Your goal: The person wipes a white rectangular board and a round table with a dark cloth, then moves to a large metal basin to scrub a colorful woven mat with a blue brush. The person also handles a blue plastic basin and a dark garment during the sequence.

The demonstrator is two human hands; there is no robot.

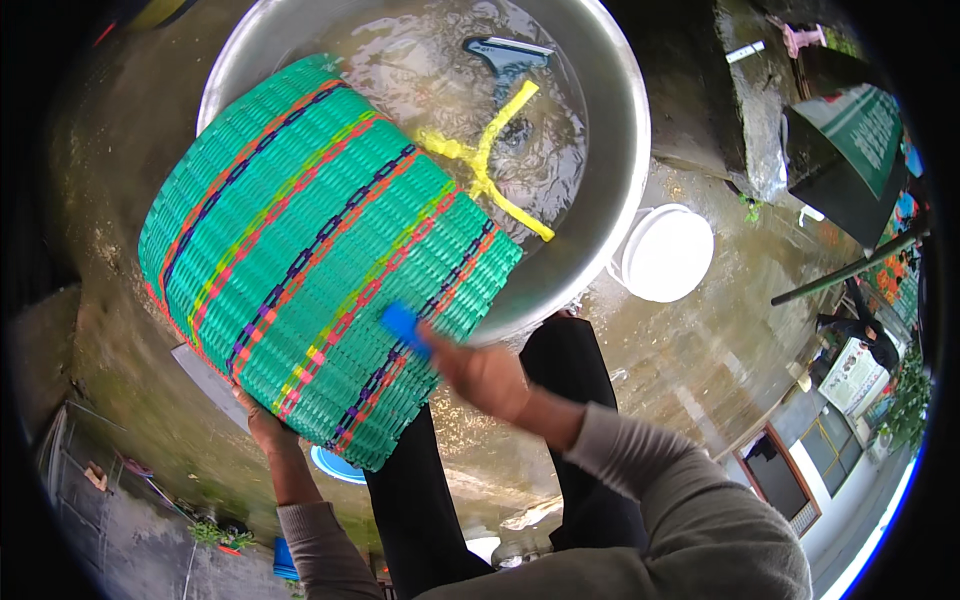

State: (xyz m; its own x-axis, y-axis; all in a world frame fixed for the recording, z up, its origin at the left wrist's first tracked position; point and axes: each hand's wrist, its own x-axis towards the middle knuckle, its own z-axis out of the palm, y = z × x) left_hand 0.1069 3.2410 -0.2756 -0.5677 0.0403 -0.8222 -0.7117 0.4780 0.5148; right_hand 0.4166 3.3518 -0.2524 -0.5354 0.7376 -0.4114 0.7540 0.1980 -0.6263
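A large green woven plastic basket [300, 247] with orange, purple, yellow and pink bands lies on its side, tilted over the rim of a wide metal basin [615, 142]. My left hand [266, 427] grips its lower left edge, the fingertips partly hidden. My right hand [476, 371], somewhat blurred, holds a blue brush or scrubber [405, 328] against the basket's side. Water fills the basin's bottom. In it are a dark squeegee-like tool [506, 56] and a yellow strap handle [484, 157], which reaches out beside the basket; where it attaches is hidden.
A white lidded bucket [666, 253] stands right of the basin on wet concrete. Part of a blue basin [339, 465] shows below the basket. A green umbrella [855, 142] and a pole [847, 270] are at the right, with a person [874, 341] in the distance.
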